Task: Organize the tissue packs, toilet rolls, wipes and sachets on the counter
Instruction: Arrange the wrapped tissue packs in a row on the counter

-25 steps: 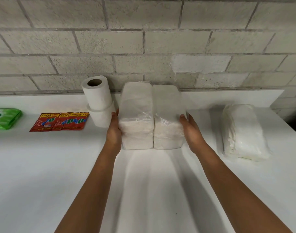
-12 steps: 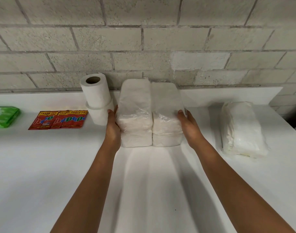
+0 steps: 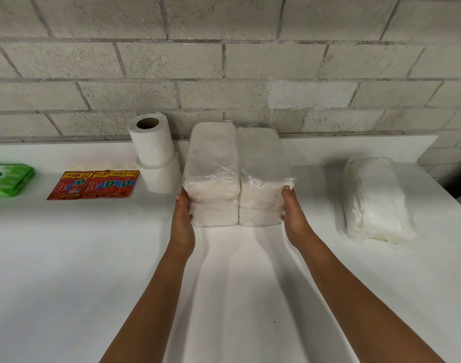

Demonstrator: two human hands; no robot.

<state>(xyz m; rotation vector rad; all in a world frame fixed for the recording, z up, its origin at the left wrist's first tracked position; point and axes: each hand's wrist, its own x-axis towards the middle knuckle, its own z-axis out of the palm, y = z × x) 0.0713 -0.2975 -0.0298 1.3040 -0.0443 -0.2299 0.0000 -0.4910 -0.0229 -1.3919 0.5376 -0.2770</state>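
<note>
Both hands are on the block of tissue packs (image 3: 237, 176), one on each side. Left hand (image 3: 181, 221) lies flat on the left side with straight fingers, pressing in. Right hand (image 3: 293, 216) does the same on the right side, and its fingertips (image 3: 287, 189) reach up to the edge of the top pack. Neither hand wraps round anything; they just squeeze the block between them. Both arms reach straight out over the counter (image 3: 67, 284), a little apart, with the wrists low. The packs sit at the back, by the wall (image 3: 224, 61), stacked two wide and two high. Just left of the packs stand two toilet rolls (image 3: 156, 155), one on top of the other. Further left of the packs lie the red sachets (image 3: 93, 185), and past them the green wipes (image 3: 6, 179). Well to the right of the packs lies one more white pack (image 3: 376, 200), alone. I think the step now is to push the packs straight and snug. Next, that lone pack likely needs to join the others, so a hand must let go and reach right.
</note>
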